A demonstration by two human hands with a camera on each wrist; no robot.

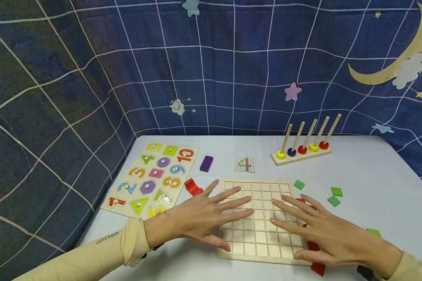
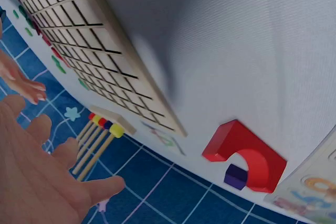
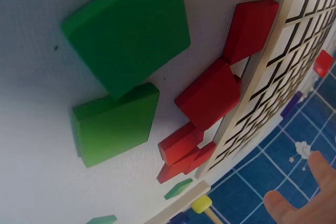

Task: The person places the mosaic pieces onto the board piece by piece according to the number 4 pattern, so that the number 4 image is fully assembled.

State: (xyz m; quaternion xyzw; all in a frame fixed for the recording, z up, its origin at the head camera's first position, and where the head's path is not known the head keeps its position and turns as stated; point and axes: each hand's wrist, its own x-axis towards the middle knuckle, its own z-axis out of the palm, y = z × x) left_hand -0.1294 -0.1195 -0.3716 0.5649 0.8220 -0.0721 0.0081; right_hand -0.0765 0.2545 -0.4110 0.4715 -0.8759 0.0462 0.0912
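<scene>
A wooden grid board (image 1: 263, 258) lies on the white table, its squares bare where they show. My left hand (image 1: 204, 214) is spread over the board's left part, fingers straight and apart, holding nothing. Over the right edge my right hand (image 1: 325, 236) hovers with fingers extended, likewise holding nothing. Red square tiles (image 3: 210, 93) lie along the board's right side, partly hidden under that hand in the head view. Green tiles (image 3: 131, 35) are scattered farther right. Just beyond the board sits a small card (image 1: 244, 164) with a green and red grid pattern.
On the left lies a number and shape puzzle board (image 1: 145, 177). Between it and the grid board are a red arch block (image 1: 193, 187) and a purple block (image 1: 206, 163). A peg rack (image 1: 302, 155) with coloured beads stands at the back right. A dark blue curtain (image 1: 218, 93) encloses the table.
</scene>
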